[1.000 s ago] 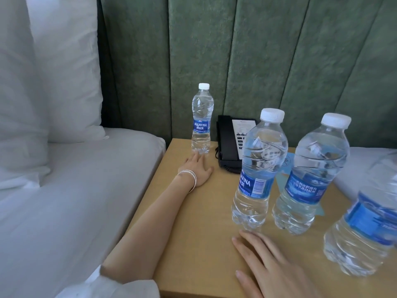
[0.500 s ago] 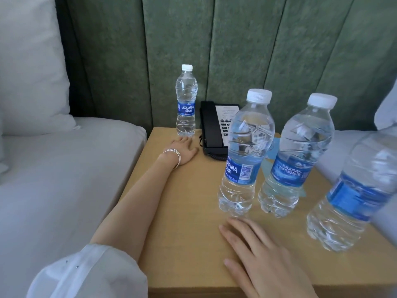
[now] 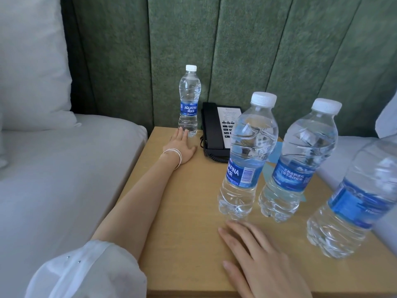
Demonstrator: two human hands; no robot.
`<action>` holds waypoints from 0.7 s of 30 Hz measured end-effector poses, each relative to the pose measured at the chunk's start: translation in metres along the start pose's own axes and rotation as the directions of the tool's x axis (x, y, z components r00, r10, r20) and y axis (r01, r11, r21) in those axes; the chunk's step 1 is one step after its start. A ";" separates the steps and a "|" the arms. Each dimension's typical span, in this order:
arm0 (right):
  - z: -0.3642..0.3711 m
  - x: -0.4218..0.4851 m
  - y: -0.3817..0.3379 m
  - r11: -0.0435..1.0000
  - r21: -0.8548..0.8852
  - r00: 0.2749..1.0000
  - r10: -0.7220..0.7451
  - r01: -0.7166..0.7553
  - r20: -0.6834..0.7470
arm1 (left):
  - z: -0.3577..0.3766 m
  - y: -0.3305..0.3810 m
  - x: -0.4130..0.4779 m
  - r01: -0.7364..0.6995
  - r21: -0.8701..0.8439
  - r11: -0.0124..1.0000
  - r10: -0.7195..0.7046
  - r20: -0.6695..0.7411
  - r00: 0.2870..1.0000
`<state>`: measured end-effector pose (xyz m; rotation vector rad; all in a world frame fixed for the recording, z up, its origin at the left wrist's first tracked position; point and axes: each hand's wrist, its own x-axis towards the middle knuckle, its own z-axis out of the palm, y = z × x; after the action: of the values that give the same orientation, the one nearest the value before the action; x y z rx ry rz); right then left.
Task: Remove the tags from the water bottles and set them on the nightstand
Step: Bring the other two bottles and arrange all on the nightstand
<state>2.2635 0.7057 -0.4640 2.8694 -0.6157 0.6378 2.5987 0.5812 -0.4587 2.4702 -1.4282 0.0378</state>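
Several clear water bottles with blue labels and white caps stand upright on the wooden nightstand [image 3: 184,203]. One far bottle [image 3: 189,100] stands at the back left corner. Three near bottles stand in a row on the right: one [image 3: 247,160], a second [image 3: 300,164] and a third [image 3: 354,203] at the right edge. My left hand [image 3: 180,147], a bracelet at its wrist, lies flat on the nightstand with fingertips at the far bottle's base. My right hand [image 3: 262,261] rests flat near the front edge, fingers just before the first near bottle. Light blue tags [image 3: 274,153] lie behind the near bottles, mostly hidden.
A black telephone [image 3: 217,130] sits at the back of the nightstand beside the far bottle. A green padded headboard [image 3: 236,50] rises behind. A bed with white sheets [image 3: 64,168] and a pillow [image 3: 30,61] lies on the left; more white bedding [image 3: 348,151] is on the right.
The view has shifted left and down across the frames. Both hands stay flat on the nightstand and the bottles have not moved.
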 end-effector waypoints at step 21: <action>0.006 0.003 0.001 1.000 -0.018 0.998 0.006 -0.007 -0.066 | 0.000 0.006 0.004 0.014 0.014 1.000 -0.015 0.091 0.996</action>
<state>2.2680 0.7022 -0.4684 2.8177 -0.6184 0.7208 2.5960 0.5751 -0.4566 2.5226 -1.4503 -0.0689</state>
